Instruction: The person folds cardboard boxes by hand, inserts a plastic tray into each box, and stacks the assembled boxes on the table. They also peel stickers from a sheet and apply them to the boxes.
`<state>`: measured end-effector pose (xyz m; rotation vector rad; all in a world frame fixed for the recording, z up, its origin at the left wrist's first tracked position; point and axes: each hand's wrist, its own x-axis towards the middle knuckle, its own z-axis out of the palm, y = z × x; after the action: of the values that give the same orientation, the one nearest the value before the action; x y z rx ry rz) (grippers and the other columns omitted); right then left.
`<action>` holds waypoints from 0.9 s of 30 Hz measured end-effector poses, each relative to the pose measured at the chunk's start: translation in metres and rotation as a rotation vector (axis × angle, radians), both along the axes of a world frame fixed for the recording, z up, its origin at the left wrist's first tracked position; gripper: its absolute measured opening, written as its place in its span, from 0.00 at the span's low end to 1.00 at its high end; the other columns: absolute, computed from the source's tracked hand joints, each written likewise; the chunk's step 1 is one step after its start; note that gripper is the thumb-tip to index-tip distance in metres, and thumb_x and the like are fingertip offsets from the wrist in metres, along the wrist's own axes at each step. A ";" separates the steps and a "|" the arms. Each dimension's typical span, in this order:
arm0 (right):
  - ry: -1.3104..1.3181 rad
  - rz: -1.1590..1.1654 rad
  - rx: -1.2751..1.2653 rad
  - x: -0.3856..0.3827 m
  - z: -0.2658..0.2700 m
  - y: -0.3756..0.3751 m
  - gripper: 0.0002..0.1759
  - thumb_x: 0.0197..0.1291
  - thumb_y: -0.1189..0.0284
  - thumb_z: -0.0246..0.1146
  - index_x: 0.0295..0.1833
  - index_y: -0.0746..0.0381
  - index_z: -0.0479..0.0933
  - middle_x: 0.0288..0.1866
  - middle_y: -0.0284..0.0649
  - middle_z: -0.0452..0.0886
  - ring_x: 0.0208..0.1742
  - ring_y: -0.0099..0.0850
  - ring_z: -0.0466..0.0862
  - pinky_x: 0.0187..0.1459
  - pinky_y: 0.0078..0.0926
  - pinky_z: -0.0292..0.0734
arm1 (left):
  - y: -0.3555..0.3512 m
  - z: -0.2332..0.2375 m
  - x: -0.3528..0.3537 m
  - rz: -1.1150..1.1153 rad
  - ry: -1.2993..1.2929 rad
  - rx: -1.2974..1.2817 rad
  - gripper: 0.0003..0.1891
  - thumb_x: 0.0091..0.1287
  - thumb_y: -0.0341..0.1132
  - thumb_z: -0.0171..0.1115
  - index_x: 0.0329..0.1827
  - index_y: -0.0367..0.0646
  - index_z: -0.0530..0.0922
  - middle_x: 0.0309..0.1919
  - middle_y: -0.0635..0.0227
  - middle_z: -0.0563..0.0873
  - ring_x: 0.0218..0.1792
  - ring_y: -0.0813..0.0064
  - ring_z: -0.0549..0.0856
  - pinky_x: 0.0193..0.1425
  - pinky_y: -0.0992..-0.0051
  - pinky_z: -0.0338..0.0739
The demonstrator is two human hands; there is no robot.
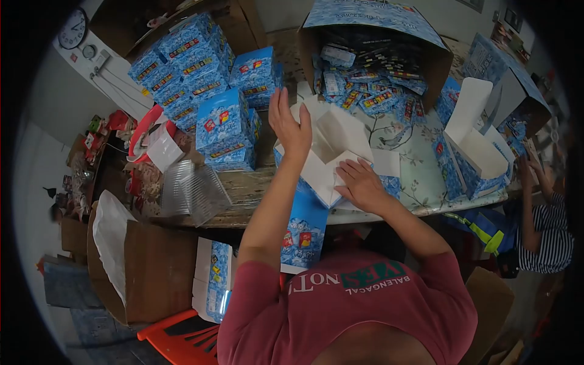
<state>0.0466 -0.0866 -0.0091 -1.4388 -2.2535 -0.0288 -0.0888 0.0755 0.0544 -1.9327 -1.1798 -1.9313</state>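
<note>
A blue printed carton (328,161) with its white inner flaps folded outward stands open-topped at the table's edge, in front of my body. My left hand (291,125) is open at the carton's left side, fingers stretched out and pointing up. On the near right flap lies my right hand (364,184), open, fingers spread flat against the white card. Below the carton, a blue printed panel (303,234) hangs past the table edge toward my lap.
Stacked blue boxes (194,61) stand at the back left, a nearer stack (225,125) beside my left arm. A large carton (371,18) spills small blue packets (380,100). Clear plastic trays (198,191) lie left; another open box (477,152) stands right, near a co-worker (544,237).
</note>
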 end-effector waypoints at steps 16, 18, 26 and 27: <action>0.767 0.234 -0.469 0.031 0.027 0.081 0.23 0.66 0.61 0.50 0.64 0.58 0.67 0.69 0.45 0.60 0.70 0.42 0.59 0.67 0.31 0.53 | -0.052 -0.061 -0.048 -0.729 0.376 -0.624 0.12 0.52 0.23 0.56 0.40 0.40 0.80 0.44 0.60 0.83 0.52 0.61 0.78 0.56 0.65 0.72; -0.003 0.192 -0.299 0.017 0.020 0.067 0.23 0.65 0.57 0.49 0.64 0.50 0.68 0.72 0.42 0.56 0.74 0.42 0.51 0.71 0.42 0.43 | -0.057 -0.071 -0.069 -0.574 0.223 -0.606 0.13 0.54 0.26 0.57 0.44 0.38 0.78 0.49 0.57 0.80 0.54 0.57 0.76 0.58 0.64 0.70; 0.205 0.095 -0.389 0.018 0.003 0.080 0.24 0.63 0.57 0.53 0.61 0.57 0.68 0.67 0.45 0.64 0.69 0.42 0.62 0.66 0.39 0.56 | -0.064 -0.106 -0.072 -0.348 -0.076 -0.804 0.36 0.66 0.43 0.54 0.69 0.32 0.50 0.66 0.43 0.59 0.66 0.49 0.63 0.66 0.65 0.60; 0.687 0.088 -0.404 0.027 0.006 0.085 0.25 0.62 0.59 0.55 0.62 0.59 0.67 0.66 0.48 0.64 0.66 0.42 0.66 0.63 0.35 0.63 | -0.064 -0.109 -0.072 -0.397 -0.171 -0.864 0.37 0.66 0.44 0.54 0.70 0.32 0.48 0.67 0.44 0.59 0.67 0.51 0.62 0.67 0.65 0.58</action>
<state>0.0731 -0.0016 -0.0033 -1.2635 -1.7875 0.8577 -0.1613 0.0118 -0.0543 -2.5966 -2.0692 -1.9683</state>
